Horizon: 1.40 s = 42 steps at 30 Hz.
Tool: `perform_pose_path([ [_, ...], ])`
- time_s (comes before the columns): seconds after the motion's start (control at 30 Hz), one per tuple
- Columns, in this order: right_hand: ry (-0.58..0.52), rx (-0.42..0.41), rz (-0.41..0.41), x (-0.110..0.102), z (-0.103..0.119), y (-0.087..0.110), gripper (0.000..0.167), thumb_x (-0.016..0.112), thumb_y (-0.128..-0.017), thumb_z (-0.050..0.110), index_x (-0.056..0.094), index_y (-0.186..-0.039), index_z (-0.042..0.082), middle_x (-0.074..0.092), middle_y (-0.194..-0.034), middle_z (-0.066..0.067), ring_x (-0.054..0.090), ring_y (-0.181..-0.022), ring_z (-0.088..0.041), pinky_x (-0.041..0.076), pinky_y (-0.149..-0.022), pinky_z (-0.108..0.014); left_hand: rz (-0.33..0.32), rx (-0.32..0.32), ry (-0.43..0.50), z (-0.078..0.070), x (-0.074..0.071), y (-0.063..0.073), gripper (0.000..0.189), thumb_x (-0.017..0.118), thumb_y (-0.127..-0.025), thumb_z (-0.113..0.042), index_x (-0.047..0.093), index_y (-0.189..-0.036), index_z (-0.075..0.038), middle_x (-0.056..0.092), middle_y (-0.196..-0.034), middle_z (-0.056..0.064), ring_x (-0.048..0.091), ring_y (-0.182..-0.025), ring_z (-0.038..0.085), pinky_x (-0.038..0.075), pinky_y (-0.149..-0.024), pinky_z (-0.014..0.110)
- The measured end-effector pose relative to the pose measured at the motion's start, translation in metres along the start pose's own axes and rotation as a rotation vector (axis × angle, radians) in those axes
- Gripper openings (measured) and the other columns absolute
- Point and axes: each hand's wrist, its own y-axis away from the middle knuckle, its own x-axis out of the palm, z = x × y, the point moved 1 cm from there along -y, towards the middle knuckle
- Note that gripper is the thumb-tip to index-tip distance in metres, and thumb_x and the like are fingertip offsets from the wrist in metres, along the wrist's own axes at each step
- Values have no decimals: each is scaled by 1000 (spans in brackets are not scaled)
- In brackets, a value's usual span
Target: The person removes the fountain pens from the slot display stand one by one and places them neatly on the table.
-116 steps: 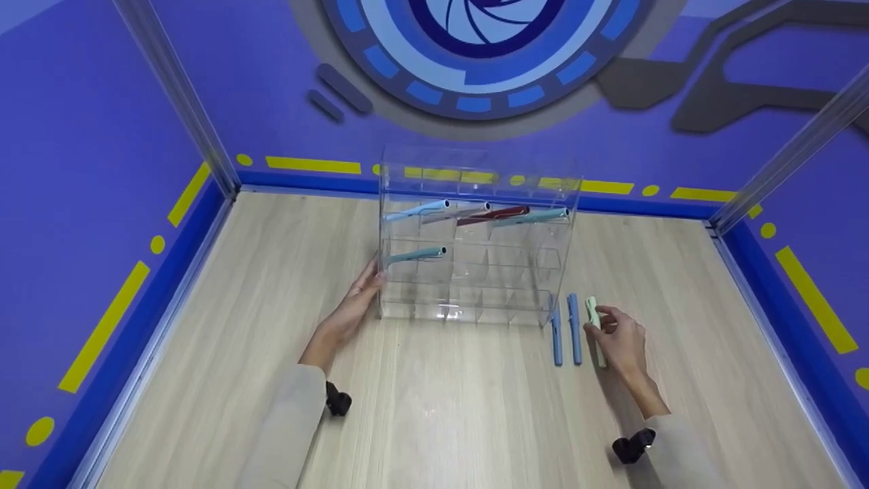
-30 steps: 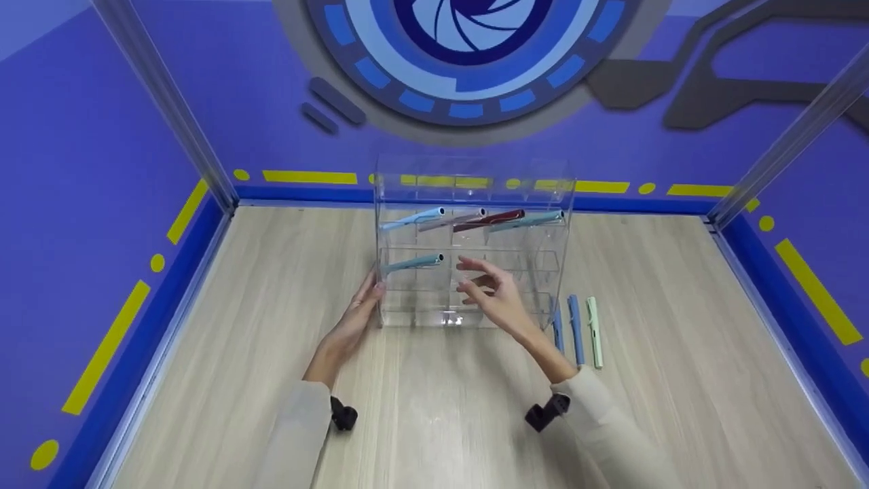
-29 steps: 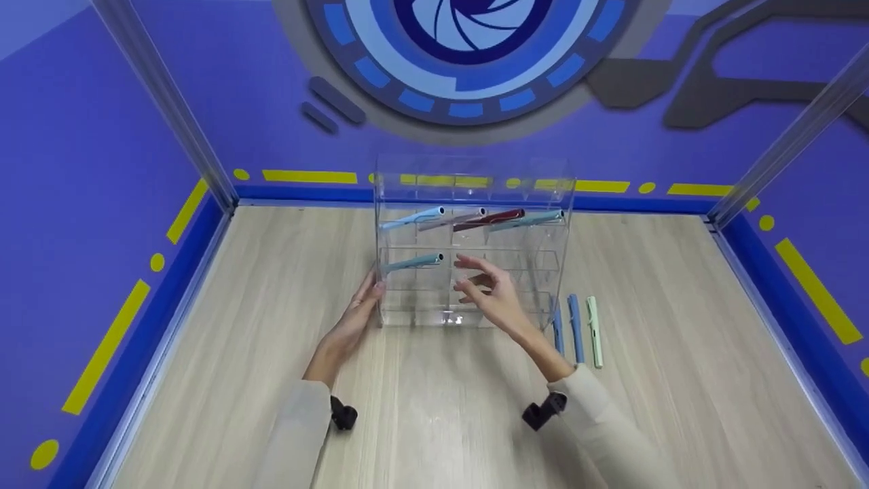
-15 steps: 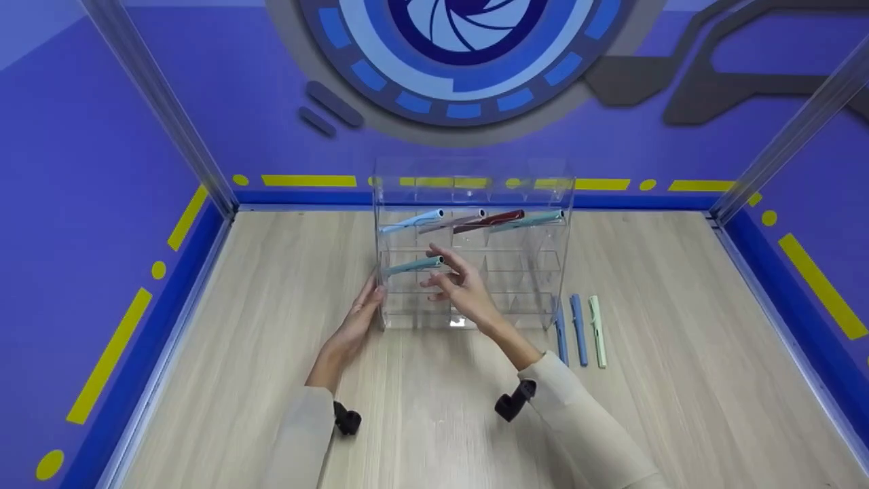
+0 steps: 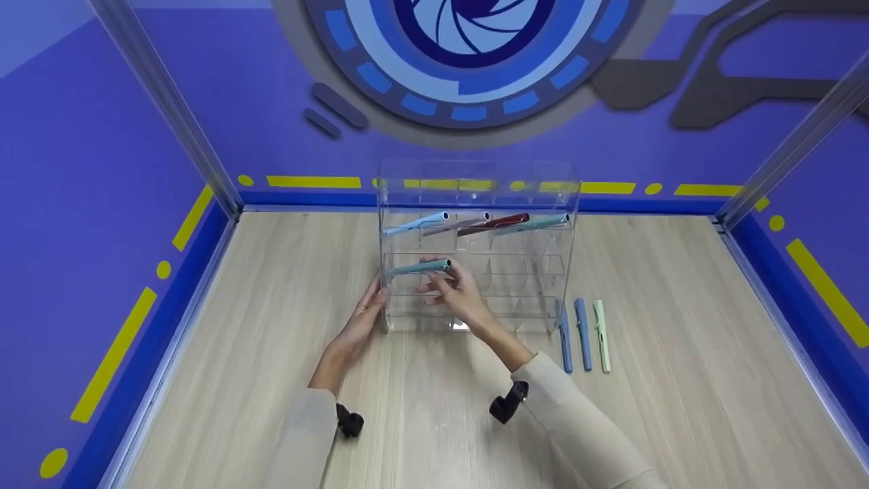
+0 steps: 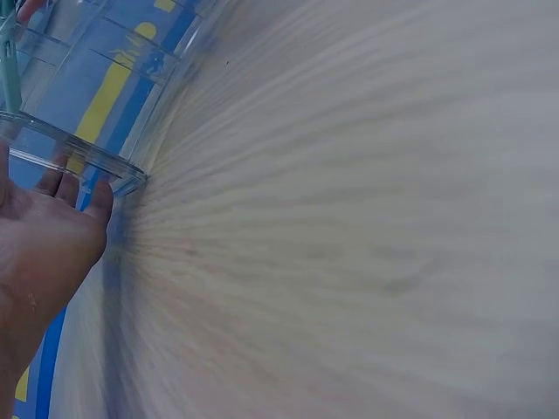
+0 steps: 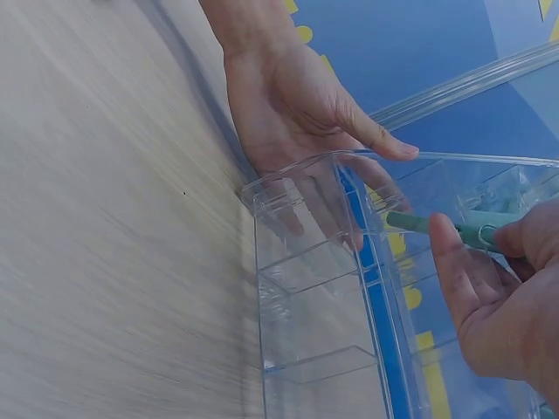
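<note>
A clear acrylic rack [image 5: 475, 326] with tiered compartments stands on the table. My left hand [image 5: 358, 318] lies along its left side, thumb near the front edge; the left wrist view shows that hand [image 6: 52, 223] at the rack's edge. My right hand [image 5: 461, 295] pinches a teal pen [image 5: 411, 268] near its outer end, in the middle tier's leftmost compartment. In the right wrist view the same pen [image 7: 410, 222] slants past the fingers. One tier up lie a light blue pen [image 5: 415, 223], a greyish pen [image 5: 461, 224], a dark red pen [image 5: 499, 223] and another teal pen [image 5: 540, 223].
Right of the rack, two blue pens [image 5: 583, 336] and a pale green pen [image 5: 602, 336] lie on the wooden table [image 5: 421, 421]. The nearer blue one partly shows beside the rack's corner. Printed blue-purple panels [image 5: 706, 156] wall the table at back and sides.
My right hand has let go of the pale green pen on the table, moved left across the rack's front, and taken hold of the middle-tier teal pen. My left hand stays at the rack's side.
</note>
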Motion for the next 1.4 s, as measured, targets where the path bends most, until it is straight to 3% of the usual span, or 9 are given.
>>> perform_pose_path([
  [0.2,-24,1,-14,-2,0,3,32,50,-106,0,51,-137,-10,61,-135,-30,76,-96,-34,64,-79,-48,-10,-22,-11,1,1,1,76,42,-106,-57,5,-166,-29,-3,-175,2,-10,-161,25,-6,-130,53],
  [0.37,-18,14,-46,-2,4,7,31,50,-107,4,54,-137,-5,62,-133,-27,76,-92,-24,65,-77,-40,4,15,-4,0,1,1,74,41,-108,-54,5,-166,-27,-5,-175,2,-12,-161,25,-7,-130,51],
  [0.57,10,0,-74,-6,9,14,32,51,-107,7,54,-138,-2,67,-119,-17,72,-86,-12,63,-70,-28,15,19,16,-2,1,0,73,40,-108,-53,4,-166,-30,-6,-175,-1,-12,-161,23,-6,-131,50],
  [0.73,-7,-29,-105,-8,12,18,31,53,-107,8,56,-137,1,68,-107,-10,71,-84,-13,63,-68,-27,16,12,15,-2,2,0,72,40,-108,-53,4,-166,-31,-5,-175,-2,-11,-161,22,-6,-131,50],
  [0.97,-14,-102,-135,-12,19,23,32,53,-106,6,56,-136,-6,68,-100,1,71,-81,-11,65,-69,-39,-2,-3,8,-2,1,0,73,42,-107,-54,6,-166,-30,-3,-175,0,-10,-161,22,-5,-131,49],
  [1.17,-32,-130,-148,-17,26,27,32,55,-105,5,55,-134,-9,69,-103,0,71,-82,-14,63,-65,-28,5,4,3,-3,1,1,73,41,-107,-55,5,-166,-32,-3,-175,-2,-9,-162,21,-4,-131,48],
  [1.4,-45,-149,-176,-23,29,33,32,51,-106,3,53,-135,-9,67,-101,-2,72,-82,-13,62,-64,-25,22,-9,8,-2,0,3,78,44,-104,-60,4,-165,-35,-6,-174,-5,-10,-161,19,-4,-132,47],
])
